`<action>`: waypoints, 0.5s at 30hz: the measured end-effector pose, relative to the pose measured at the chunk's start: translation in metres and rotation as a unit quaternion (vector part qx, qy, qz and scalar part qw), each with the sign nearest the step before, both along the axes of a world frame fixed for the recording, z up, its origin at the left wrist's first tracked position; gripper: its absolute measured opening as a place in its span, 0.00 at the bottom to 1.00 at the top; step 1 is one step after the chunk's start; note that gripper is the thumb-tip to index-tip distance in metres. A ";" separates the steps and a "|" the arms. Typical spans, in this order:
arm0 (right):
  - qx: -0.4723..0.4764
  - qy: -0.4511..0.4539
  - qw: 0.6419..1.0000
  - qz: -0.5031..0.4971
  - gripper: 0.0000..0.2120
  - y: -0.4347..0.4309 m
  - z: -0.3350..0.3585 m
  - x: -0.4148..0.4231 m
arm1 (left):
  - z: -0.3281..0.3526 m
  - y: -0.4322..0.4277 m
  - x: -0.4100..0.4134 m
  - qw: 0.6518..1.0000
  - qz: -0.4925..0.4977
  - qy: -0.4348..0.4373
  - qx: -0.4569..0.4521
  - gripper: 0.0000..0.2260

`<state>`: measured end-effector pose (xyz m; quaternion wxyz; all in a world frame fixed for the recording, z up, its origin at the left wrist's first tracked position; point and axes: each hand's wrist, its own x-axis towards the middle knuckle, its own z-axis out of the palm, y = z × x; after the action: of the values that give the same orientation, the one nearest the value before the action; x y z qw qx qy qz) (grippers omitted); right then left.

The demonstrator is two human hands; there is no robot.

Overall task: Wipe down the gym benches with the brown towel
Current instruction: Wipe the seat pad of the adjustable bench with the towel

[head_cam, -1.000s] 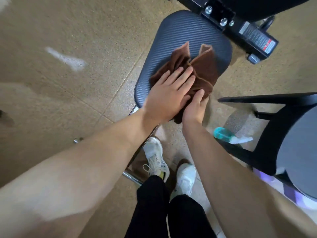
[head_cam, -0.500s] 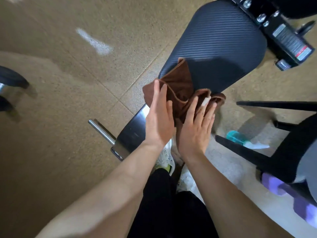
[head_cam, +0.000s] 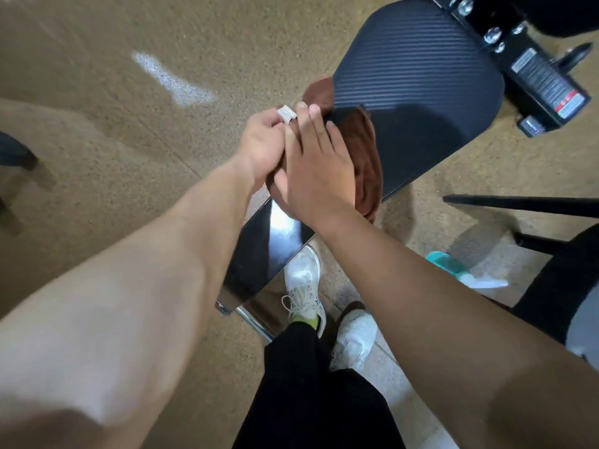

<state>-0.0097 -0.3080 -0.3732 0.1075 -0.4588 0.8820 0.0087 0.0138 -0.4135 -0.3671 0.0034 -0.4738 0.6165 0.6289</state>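
Brown towel [head_cam: 366, 150]: formerly spread mid-pad, now bunched over the padded worktop's [head_cam: 421, 76] near-left edge.
Left hand [head_cam: 262, 140]: fingers curled, pinching the towel's tagged corner.
Right hand [head_cam: 316, 170]: flat, fingers straight, pressing the bundle.
Reading: regathering for a fresh wiping face; pad likely unfinished.

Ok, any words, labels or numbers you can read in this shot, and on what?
No text is readable.
Sticker on the black machine frame: lines of print with a red patch, too blurred to read.
White tag on the brown towel: no print can be made out.
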 end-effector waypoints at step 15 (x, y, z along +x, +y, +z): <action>-0.059 0.136 0.931 0.334 0.45 0.133 -0.025 -0.091 | 0.014 0.180 0.023 0.983 0.120 -0.078 -0.115 0.31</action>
<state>-0.1006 -0.1751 -0.3981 -0.0500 -0.7266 0.6831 0.0539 0.0372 -0.2337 -0.3529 -0.0780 -0.5890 0.6214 0.5107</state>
